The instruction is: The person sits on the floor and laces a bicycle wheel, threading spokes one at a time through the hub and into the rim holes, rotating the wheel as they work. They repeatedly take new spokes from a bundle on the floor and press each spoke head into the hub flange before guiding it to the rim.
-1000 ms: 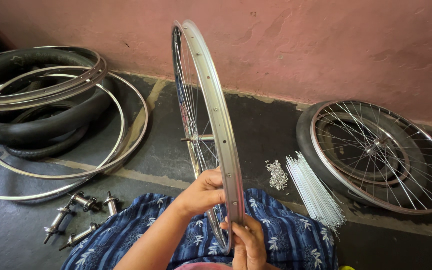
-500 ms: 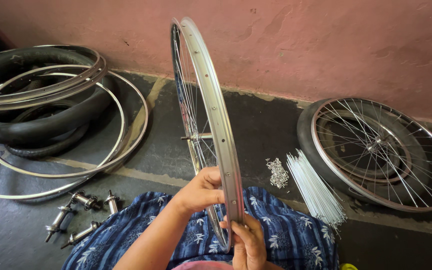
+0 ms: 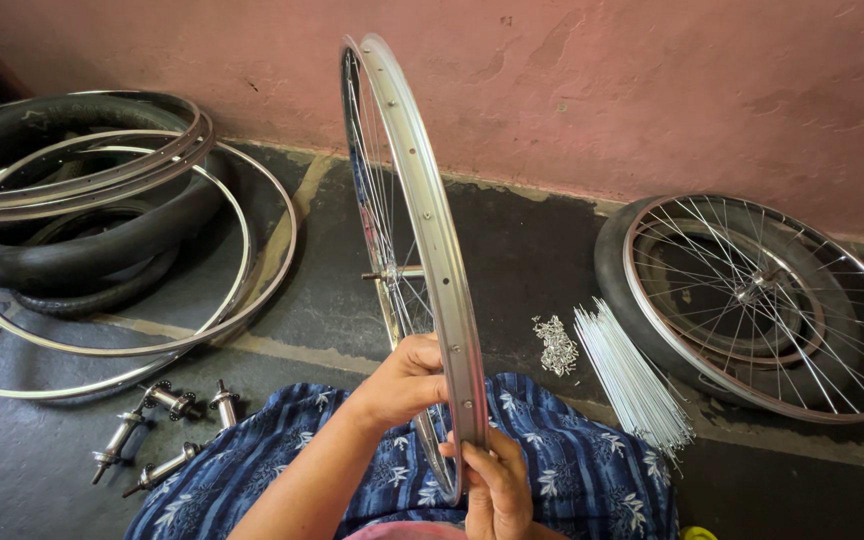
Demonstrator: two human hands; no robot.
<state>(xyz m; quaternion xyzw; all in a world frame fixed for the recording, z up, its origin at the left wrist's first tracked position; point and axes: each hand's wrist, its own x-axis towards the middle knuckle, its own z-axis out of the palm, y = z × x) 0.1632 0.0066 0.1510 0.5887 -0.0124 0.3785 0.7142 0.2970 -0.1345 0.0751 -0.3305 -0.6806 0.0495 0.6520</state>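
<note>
A silver bicycle wheel rim (image 3: 422,190) with thin spokes and a hub (image 3: 397,272) stands upright on edge over my lap, seen almost edge-on. My left hand (image 3: 407,380) grips the rim's left side low down, fingers curled around it. My right hand (image 3: 497,480) holds the rim's lower edge from below, fingertips pinched at the rim near a spoke hole. My lap is covered by blue floral cloth (image 3: 572,470).
Bare rims (image 3: 252,240) and black tyres (image 3: 72,250) are stacked at left. Several wheel hubs (image 3: 157,430) lie on the floor near my left knee. A bundle of loose spokes (image 3: 627,375) and a nipple pile (image 3: 555,345) lie at right, beside a spoked wheel (image 3: 762,300). A pink wall stands behind.
The rim and both hands stay almost still; my left hand's fingers shift slightly on the rim.
</note>
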